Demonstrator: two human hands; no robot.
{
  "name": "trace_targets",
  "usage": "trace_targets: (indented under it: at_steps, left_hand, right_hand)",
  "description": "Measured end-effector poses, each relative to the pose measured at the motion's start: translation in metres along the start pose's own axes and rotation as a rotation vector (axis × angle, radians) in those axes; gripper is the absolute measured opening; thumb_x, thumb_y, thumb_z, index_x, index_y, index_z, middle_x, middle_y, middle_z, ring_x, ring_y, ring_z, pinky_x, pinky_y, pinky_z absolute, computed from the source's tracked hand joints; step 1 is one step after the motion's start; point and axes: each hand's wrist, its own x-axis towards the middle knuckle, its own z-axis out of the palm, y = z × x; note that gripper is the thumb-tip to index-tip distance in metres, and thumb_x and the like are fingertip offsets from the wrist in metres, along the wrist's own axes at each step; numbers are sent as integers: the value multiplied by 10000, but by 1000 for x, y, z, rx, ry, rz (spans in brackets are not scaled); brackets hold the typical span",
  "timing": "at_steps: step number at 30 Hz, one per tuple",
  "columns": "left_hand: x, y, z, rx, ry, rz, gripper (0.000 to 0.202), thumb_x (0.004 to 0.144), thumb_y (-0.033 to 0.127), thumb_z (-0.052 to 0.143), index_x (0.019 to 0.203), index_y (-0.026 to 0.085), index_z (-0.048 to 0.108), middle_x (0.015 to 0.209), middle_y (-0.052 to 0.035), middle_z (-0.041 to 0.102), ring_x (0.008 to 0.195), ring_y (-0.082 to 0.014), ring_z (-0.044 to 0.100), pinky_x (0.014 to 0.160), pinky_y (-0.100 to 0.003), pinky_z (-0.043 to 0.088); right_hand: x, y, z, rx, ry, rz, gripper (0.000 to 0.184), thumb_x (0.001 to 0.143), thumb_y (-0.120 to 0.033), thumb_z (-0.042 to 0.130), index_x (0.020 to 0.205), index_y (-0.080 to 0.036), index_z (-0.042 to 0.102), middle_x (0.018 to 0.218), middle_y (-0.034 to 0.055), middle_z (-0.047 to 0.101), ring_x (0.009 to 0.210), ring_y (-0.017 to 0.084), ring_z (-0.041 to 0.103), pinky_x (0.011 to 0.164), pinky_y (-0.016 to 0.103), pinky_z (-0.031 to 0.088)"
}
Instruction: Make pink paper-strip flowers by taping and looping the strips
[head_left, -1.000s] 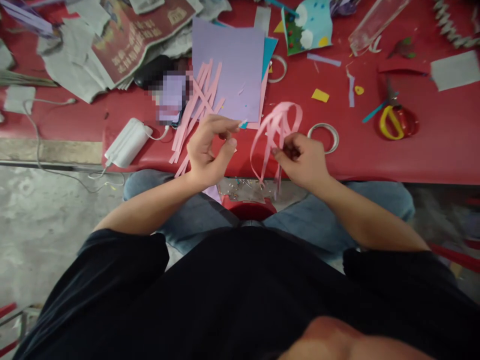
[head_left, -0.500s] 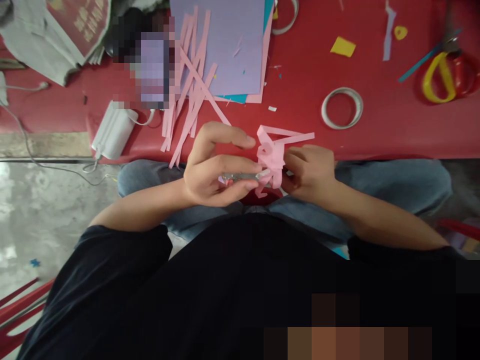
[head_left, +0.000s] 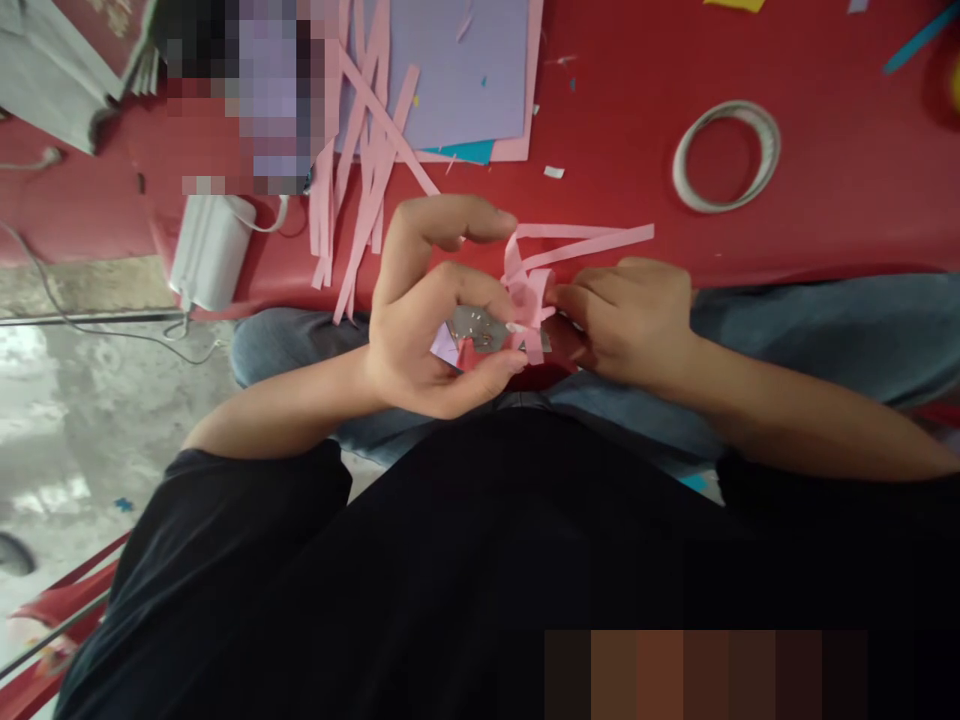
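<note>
Folded pink paper (head_left: 529,297) near tape roll (head_left: 769,150)

The left hand (head_left: 412,335) grasps it, its strip ends (head_left: 634,236) stretching lengthwise toward the tape roll's near side. The right hand's (head_left: 637,320) fingertips are partly hidden; I cannot tell its grip.

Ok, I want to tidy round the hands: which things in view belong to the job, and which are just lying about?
Job:
- folded pink strips, between left hand and right hand
- probably the loose pink strips

Seemingly lying about:
- white device
- teal strip
- white scrap
</note>
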Motion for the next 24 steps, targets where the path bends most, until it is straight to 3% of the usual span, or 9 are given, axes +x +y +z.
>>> trace_targets:
  at_steps: [2, 8, 12, 17, 20, 24]
  left_hand:
    - [1, 5, -3, 11, -28, -10, 245, 943, 486, 726, 1060, 276, 684, 1310, -127, 689, 1220, -304, 723, 895, -519, 632]
    - [3, 11, -9, 128, -116, -70, 154, 978, 485, 653, 1067, 359, 643, 1387, -86, 673, 1270, -313, 696, 930, -575, 653]
    - [2, 16, -11, 91, -139, -107, 243, 989, 563, 676, 1067, 335, 650, 1396, -104, 678, 1321, -347, 690, 979, -606, 651]
    - [2, 40, 1, 63, -429, -291, 417, 1003, 743, 661, 1155, 355, 678, 1365, -102, 730, 1525, -393, 607, 1104, -646, 653]
    - [0, 52, 6, 56, -494, -307, 421, 1009, 750, 654, 1182, 368, 689, 1357, -96, 744, 1554, -390, 593, 1134, -650, 647]
    - [-2, 38, -4, 93, -495, -245, 402, 1027, 742, 623, 1186, 379, 688, 1361, -92, 742, 1598, -384, 551, 1194, -661, 609]
  right_hand:
    - [-1, -1, 1, 0, -24, 15, 310, 1135, -401, 521, 1014, -233, 751, 854, 35, 781, 702, 202, 576, 671, 399, 339]
    - [1, -4, -4, 51, -268, 112, 419, 1142, -591, 510, 1054, -258, 749, 904, 62, 793, 727, 213, 589, 693, 421, 321]
    - [3, -5, -6, 115, -295, 155, 438, 1151, -594, 481, 1056, -261, 749, 913, 74, 782, 757, 232, 618, 720, 429, 349]
    - [4, -6, -5, 152, -314, 169, 451, 1157, -574, 453, 1040, -258, 754, 898, 80, 768, 773, 247, 638, 734, 435, 374]
    - [4, -7, -4, 142, -308, 160, 474, 1151, -604, 452, 1035, -258, 754, 915, 81, 780, 775, 247, 647, 729, 433, 384]
    - [5, -10, -3, 129, -308, 163, 481, 1171, -552, 396, 1034, -261, 754, 931, 77, 788, 765, 239, 650, 723, 431, 388]
